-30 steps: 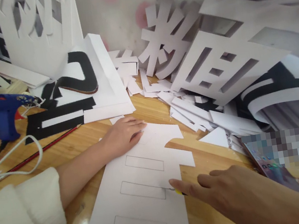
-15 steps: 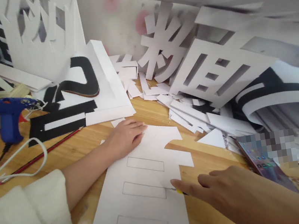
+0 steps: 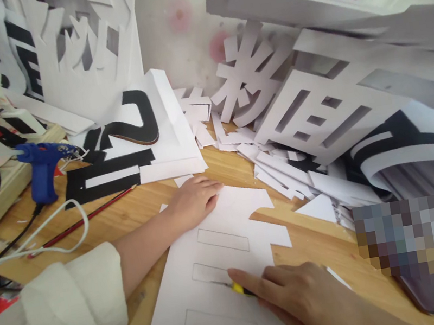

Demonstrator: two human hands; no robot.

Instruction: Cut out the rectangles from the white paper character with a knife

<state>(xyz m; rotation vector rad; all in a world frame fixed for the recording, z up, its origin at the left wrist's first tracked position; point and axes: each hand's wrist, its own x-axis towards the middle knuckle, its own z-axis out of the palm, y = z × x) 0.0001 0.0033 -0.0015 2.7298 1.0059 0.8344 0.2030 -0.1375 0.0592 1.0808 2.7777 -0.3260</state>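
A white foam-board sheet (image 3: 169,307) with notched right edges lies on the table, bearing three pencilled rectangles in a column. Flat on its upper end rests my left hand (image 3: 195,201), fingers stretched out and holding nothing. My right hand (image 3: 297,290) is closed around a craft knife (image 3: 237,288) with a yellow part near its tip, the index finger extended along it. The thin blade meets the board at the lower edge of the middle rectangle (image 3: 205,272). Most of the knife's handle is hidden under the hand.
Left of the board are a blue glue gun (image 3: 41,171), a white cable (image 3: 77,245) and a red pencil (image 3: 86,219). Behind stand cut-out white characters (image 3: 255,77) and black-faced letter pieces (image 3: 139,117). Scraps (image 3: 280,174) lie at the right, near a phone (image 3: 430,290).
My right hand has moved left with the knife, from the middle rectangle's right end along its lower edge. The left hand stays on the board; the whole view has shifted slightly.
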